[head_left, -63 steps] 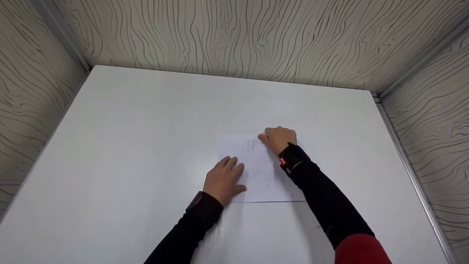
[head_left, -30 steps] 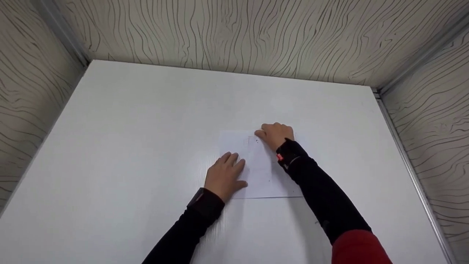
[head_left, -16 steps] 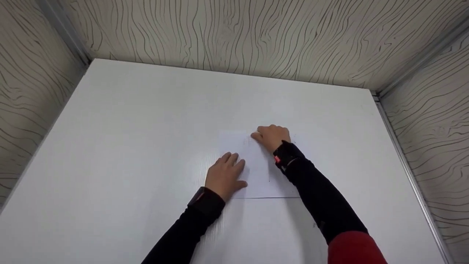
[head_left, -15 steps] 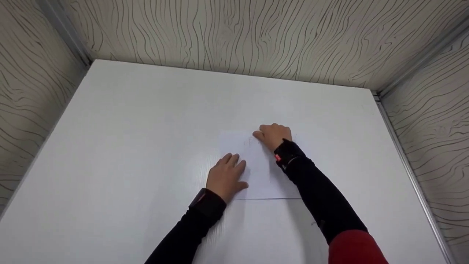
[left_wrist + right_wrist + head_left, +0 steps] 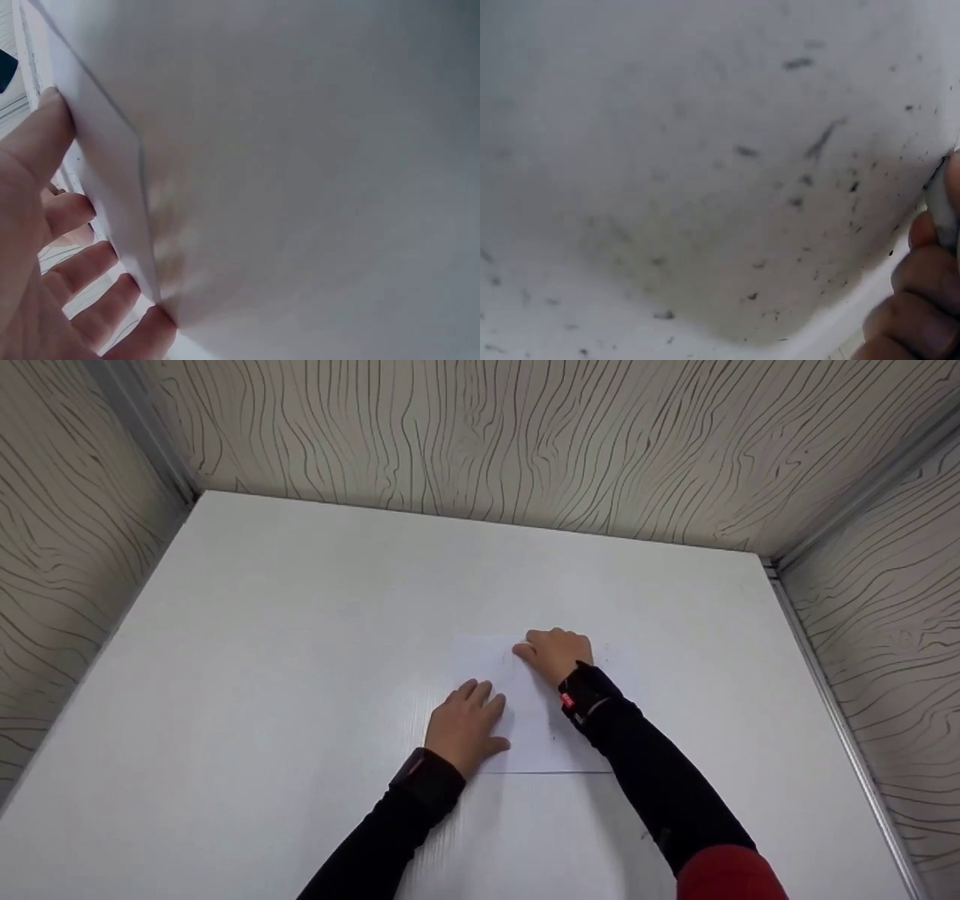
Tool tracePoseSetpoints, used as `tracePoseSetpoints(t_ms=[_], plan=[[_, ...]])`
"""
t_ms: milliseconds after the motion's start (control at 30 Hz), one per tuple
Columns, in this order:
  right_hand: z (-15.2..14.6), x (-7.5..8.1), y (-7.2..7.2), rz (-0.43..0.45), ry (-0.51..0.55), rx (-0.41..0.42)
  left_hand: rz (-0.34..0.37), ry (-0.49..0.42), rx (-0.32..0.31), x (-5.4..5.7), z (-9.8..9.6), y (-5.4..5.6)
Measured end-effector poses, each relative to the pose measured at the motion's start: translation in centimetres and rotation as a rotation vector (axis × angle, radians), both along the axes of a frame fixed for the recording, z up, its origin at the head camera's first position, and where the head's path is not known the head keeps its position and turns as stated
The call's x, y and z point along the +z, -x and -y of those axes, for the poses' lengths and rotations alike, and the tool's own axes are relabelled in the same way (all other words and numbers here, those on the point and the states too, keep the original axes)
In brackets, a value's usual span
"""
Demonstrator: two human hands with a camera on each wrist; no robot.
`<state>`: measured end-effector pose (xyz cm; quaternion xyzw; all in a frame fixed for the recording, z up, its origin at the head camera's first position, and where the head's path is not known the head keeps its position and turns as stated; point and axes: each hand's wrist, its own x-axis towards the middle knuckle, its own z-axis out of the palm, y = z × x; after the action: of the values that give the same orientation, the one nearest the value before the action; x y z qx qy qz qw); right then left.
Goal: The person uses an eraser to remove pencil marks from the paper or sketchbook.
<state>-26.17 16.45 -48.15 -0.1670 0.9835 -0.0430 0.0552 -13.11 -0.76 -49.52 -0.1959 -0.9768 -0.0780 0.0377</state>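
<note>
A white sheet of paper (image 5: 525,727) lies on the white table. My left hand (image 5: 465,727) rests on its left edge with fingers spread; the left wrist view has the fingertips (image 5: 146,334) along that edge. My right hand (image 5: 559,654) is at the upper part of the sheet, fingers curled round a small white eraser (image 5: 941,210) with dark smudges. Most of the eraser is hidden by the fingers. Faint traces of pencil lines (image 5: 504,658) show just left of the right thumb. Dark eraser crumbs (image 5: 821,139) are scattered over the paper in the right wrist view.
The white tabletop (image 5: 300,660) spreads around the sheet. Wood-grain panels (image 5: 465,435) enclose the table at the back and both sides. A small dark mark (image 5: 644,834) sits near the right forearm.
The right hand has shifted a little left along the top of the sheet. The pencil grid seen there earlier has faded to faint traces. The left hand stays on the paper's left edge.
</note>
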Motion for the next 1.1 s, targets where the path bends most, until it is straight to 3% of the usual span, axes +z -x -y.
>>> tracePoseSetpoints(t_ms=[133, 333, 433, 600, 733, 933, 1100], plan=[[-0.7, 0.0, 0.4, -0.032, 0.004, -0.049, 0.001, 0.002, -0.016, 0.0, -0.5, -0.1], [-1.3, 1.3, 0.1, 0.019, -0.009, -0.079, 0.020, -0.017, -0.025, -0.3, -0.6, -0.1], [-0.9, 1.5, -0.6, 0.061, -0.006, -0.056, 0.017, -0.039, -0.022, -0.3, -0.4, -0.1], [-0.7, 0.4, -1.8, 0.125, -0.010, -0.013, 0.021, -0.057, -0.016, -0.5, 0.1, -0.2], [-4.0, 0.3, -2.2, 0.094, 0.016, -0.076, 0.012, -0.048, -0.012, -0.3, 0.3, -0.4], [-10.5, 1.2, -2.4, 0.086, 0.032, -0.259, 0.010, -0.071, -0.010, 0.3, 0.5, -0.6], [-10.2, 2.1, -3.0, 0.103, 0.065, -0.249, 0.017, -0.078, -0.010, 0.6, 0.5, -0.6]])
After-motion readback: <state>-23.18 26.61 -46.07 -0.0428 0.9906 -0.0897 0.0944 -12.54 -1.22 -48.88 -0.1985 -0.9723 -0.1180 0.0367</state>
